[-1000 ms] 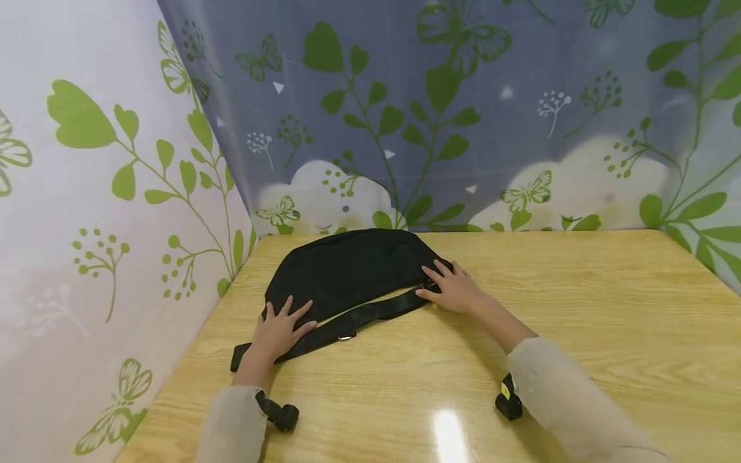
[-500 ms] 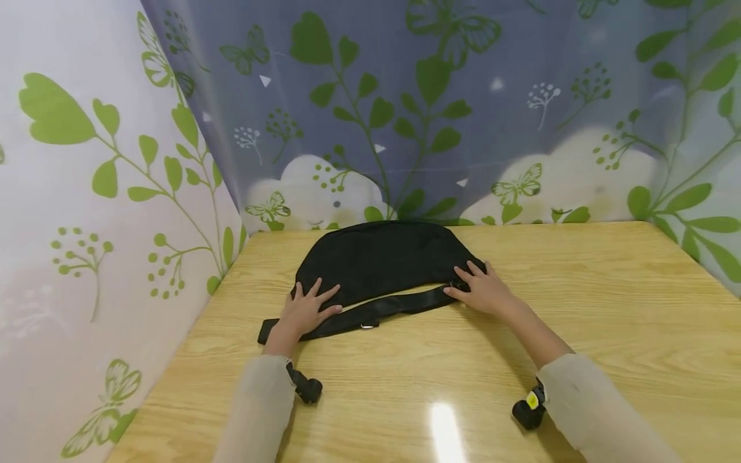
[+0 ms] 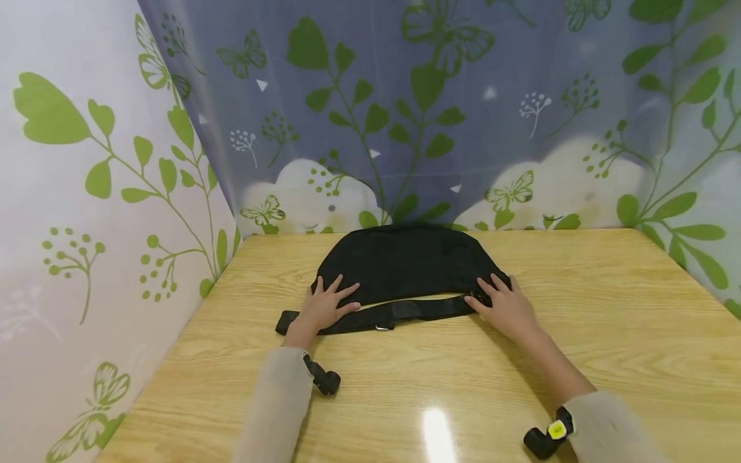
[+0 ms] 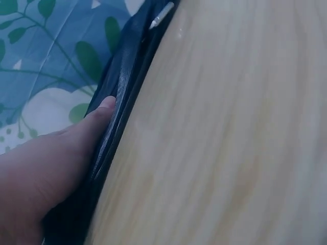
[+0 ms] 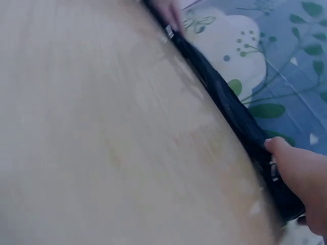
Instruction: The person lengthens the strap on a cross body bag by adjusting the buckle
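A black waist bag (image 3: 411, 263) lies flat near the table's back edge, its curved side toward the wall. Its black strap (image 3: 408, 310) runs along the near side, with a small metal buckle (image 3: 383, 328) on it. My left hand (image 3: 325, 305) rests with spread fingers on the bag's left end, the thumb by the strap. At the right end my right hand (image 3: 508, 308) lies on the bag in the same way, fingers spread. In the right wrist view, the right thumb (image 5: 278, 145) touches the black fabric beside a metal fitting (image 5: 274, 166).
The wooden table (image 3: 417, 370) extends in front of the bag and to both sides. A patterned curtain (image 3: 347, 116) hangs behind it, and a pale printed one (image 3: 116, 257) stands at the left. Small black cameras (image 3: 325, 381) are strapped to both wrists.
Both hands have slid the bag and strap to the right across the table. The bag now lies straighter along the back edge; the head view has also shifted slightly.
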The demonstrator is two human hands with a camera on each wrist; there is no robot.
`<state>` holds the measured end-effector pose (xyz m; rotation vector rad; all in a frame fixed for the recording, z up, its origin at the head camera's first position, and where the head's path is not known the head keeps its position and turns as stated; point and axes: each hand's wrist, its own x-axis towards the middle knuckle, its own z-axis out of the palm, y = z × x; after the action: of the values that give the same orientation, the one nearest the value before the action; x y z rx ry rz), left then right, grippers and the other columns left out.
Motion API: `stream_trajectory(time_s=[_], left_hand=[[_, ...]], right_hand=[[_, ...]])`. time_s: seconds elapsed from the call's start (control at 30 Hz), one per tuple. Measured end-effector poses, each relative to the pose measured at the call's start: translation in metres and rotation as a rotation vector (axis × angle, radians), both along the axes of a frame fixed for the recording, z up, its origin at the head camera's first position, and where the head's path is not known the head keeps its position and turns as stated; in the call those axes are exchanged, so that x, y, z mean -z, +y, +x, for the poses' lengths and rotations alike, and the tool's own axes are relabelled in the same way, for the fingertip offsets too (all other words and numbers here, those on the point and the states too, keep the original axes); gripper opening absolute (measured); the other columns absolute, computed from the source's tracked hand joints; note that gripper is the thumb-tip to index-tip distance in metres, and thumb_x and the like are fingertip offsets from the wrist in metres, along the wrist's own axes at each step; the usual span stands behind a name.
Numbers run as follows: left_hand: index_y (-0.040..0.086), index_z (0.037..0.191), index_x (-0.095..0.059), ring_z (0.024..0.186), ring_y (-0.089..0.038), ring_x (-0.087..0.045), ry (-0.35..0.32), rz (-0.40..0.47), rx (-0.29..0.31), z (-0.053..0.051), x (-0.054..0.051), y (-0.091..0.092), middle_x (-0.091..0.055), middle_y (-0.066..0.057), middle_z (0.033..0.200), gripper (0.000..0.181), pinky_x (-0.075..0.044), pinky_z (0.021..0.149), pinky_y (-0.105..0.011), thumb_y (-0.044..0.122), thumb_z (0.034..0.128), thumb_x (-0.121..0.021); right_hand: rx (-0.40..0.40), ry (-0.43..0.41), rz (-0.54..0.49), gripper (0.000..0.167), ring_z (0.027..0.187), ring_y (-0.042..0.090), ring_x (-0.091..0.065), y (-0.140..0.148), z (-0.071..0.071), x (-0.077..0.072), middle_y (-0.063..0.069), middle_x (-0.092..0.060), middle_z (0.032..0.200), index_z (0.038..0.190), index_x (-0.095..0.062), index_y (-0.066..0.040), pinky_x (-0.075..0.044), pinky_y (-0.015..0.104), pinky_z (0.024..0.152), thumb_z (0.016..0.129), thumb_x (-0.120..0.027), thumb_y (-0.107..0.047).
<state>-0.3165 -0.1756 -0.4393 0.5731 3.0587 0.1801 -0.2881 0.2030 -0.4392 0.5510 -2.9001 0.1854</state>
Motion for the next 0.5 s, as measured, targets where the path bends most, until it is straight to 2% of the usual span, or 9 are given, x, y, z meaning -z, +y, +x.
stream_trajectory(time_s=[0.1,0.17,0.27,0.33,0.4,0.5], left_hand=[[0.028,0.139,-0.041,0.13,-0.046,-0.015,0.109,0.042,-0.03,0.001,0.007,0.003,-0.029,-0.01,0.146,0.059,-0.013,0.101,-0.06,0.057,0.0887,-0.042],[0.025,0.134,-0.049,0.131,-0.039,-0.022,0.207,0.077,-0.068,0.005,0.013,0.004,-0.037,-0.008,0.141,0.058,-0.014,0.103,-0.056,0.058,0.0871,-0.045],[0.02,0.123,-0.061,0.128,-0.03,-0.033,0.354,0.153,-0.144,0.014,0.017,0.009,-0.049,-0.006,0.132,0.051,-0.016,0.104,-0.05,0.054,0.0869,-0.051],[0.016,0.117,-0.065,0.124,-0.028,-0.038,0.433,0.187,-0.209,0.021,0.018,0.015,-0.053,-0.006,0.127,0.043,-0.019,0.103,-0.048,0.047,0.0894,-0.053],[0.013,0.112,-0.068,0.12,-0.032,-0.041,0.48,0.218,-0.297,0.028,0.015,0.023,-0.056,-0.009,0.124,0.035,-0.023,0.101,-0.049,0.038,0.0914,-0.055],[0.01,0.11,-0.068,0.117,-0.04,-0.041,0.471,0.227,-0.449,0.035,0.011,0.033,-0.055,-0.014,0.123,0.031,-0.032,0.094,-0.052,0.031,0.0924,-0.054]], right_hand=[[0.044,0.063,-0.09,0.063,0.126,0.046,-0.025,0.002,0.001,0.011,0.024,-0.038,0.136,0.136,-0.044,-0.005,-0.017,0.056,0.102,0.091,-0.048,-0.049],[0.096,0.064,-0.267,0.065,0.127,0.048,-0.02,0.001,0.0,0.016,0.024,-0.033,0.139,0.135,-0.045,-0.004,-0.019,0.058,0.1,0.089,-0.05,-0.051],[0.107,0.048,-0.388,0.065,0.128,0.049,-0.016,0.0,-0.002,0.02,0.023,-0.023,0.144,0.136,-0.043,-0.006,-0.025,0.064,0.093,0.09,-0.048,-0.052],[0.112,0.03,-0.467,0.064,0.128,0.048,-0.014,0.0,-0.002,0.02,0.023,-0.017,0.146,0.136,-0.043,-0.005,-0.027,0.066,0.089,0.091,-0.047,-0.05],[0.12,0.023,-0.525,0.062,0.128,0.048,-0.016,0.001,-0.001,0.018,0.024,-0.017,0.145,0.134,-0.044,-0.003,-0.027,0.066,0.089,0.093,-0.045,-0.049],[0.145,0.033,-0.562,0.057,0.125,0.047,-0.022,0.005,0.0,0.013,0.025,-0.024,0.141,0.131,-0.047,-0.001,-0.028,0.063,0.089,0.095,-0.044,-0.045]])
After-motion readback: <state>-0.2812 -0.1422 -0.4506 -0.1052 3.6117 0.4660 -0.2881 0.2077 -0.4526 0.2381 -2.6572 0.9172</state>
